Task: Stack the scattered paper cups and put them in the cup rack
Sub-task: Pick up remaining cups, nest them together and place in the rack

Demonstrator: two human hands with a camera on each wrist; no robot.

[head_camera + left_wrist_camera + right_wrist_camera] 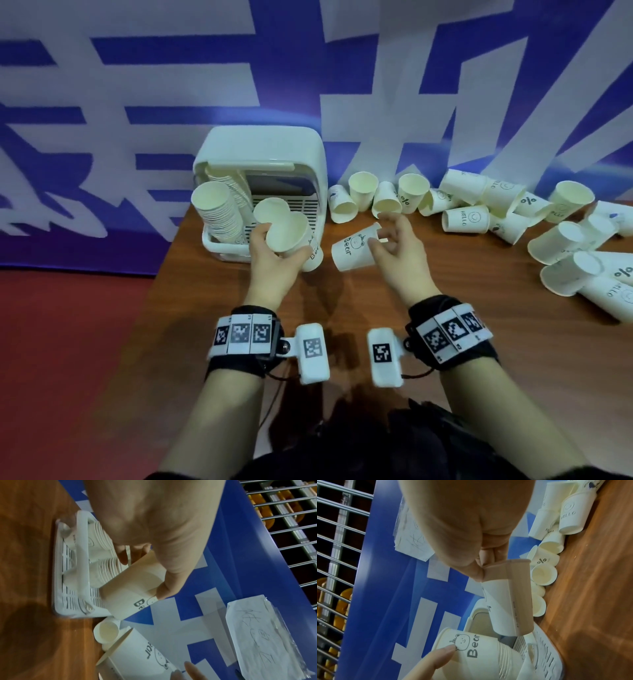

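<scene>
Left hand (274, 253): grips a short nested stack (291, 236), mouth up, ready to receive a cup.
Right hand (394, 250): pinches the Bear cup (352, 251) by its rim, just right of the stack, base toward it for insertion.
Cup rack (260, 192): behind left hand, holding full stacks.
Loose cups (479, 212): on tabletop (376, 301), right.

Both forearms bare. Each wrist carries a black strap: left wristband (245, 337), right wristband (454, 334), each faced with a row of white tiles printed with black square markers. A white camera housing (312, 354) bearing one marker is clipped to each band's inner side; thin black cables (274, 394) trail from them.
</scene>
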